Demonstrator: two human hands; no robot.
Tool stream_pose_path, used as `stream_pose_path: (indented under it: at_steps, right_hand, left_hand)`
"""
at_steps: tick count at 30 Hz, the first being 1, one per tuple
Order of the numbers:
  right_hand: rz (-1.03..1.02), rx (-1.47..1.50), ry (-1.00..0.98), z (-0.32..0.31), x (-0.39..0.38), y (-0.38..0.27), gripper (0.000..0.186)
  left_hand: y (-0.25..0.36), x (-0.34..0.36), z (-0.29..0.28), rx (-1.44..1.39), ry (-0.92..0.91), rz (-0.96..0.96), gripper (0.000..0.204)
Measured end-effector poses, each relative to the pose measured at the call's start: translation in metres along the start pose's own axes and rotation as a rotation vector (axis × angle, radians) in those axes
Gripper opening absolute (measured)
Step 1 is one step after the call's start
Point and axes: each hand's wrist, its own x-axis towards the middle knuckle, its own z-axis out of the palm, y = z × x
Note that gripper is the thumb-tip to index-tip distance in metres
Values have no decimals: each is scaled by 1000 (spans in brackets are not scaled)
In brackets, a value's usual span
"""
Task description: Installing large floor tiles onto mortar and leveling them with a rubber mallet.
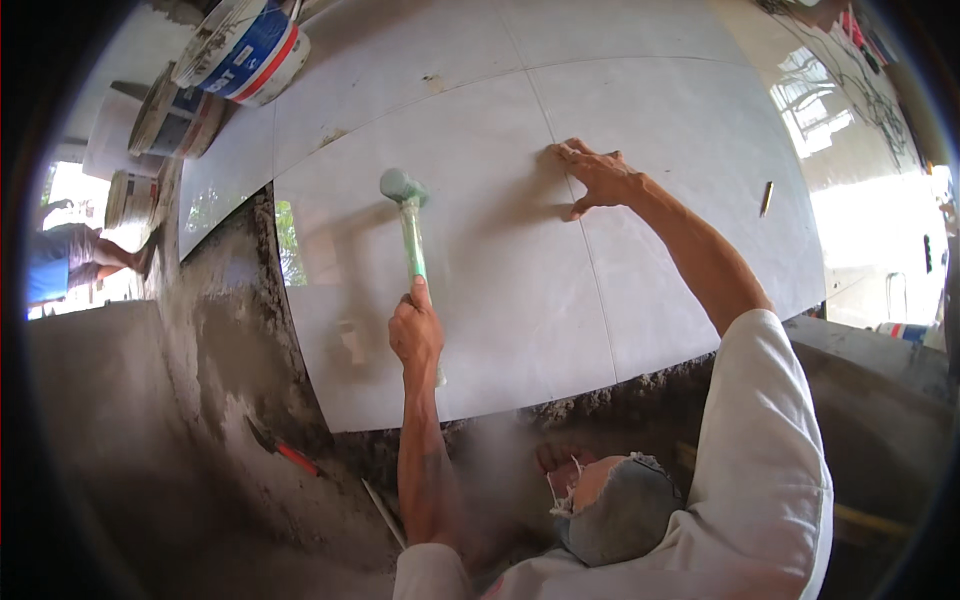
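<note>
Neither of my own hands is in view. A co-worker in a white shirt (770, 470) and grey cap (620, 515) crouches at the lower edge, facing the floor. The co-worker's hand on the left (415, 330) grips a green-handled rubber mallet (405, 200), whose head rests on a large pale glossy tile (480, 300). The other hand (600, 178) lies flat with spread fingers across the joint to the neighbouring tile (700, 200).
Wet grey mortar (230, 330) borders the tiles at the left and front. A red-handled trowel (285, 452) lies in it beside a thin white rod (383, 512). Buckets (245, 50) stand at the upper left. Another person (70, 262) crouches far left. A small stick (767, 197) lies on the tiles.
</note>
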Motion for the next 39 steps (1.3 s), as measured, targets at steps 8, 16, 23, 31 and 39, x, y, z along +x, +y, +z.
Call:
stream_pose_path:
  at_steps: [8,16,23,31,39]
  right_hand:
    - [-24,34,-13,9,4,6,96]
    - [-22,33,-21,-1,-1,1,106]
    - [-33,4,32,6,-2,-1,95]
    - [-10,36,1,2,-2,0,101]
    - [-9,8,31,25,11,14,100]
  left_hand:
    - [50,16,2,-107,-9,-5,60]
    - [43,41,16,-99,177,145,67]
    - [43,46,-10,-102,-88,-16,68]
    - [34,7,6,-121,88,134,67]
    - [10,-8,20,162,-121,80,71]
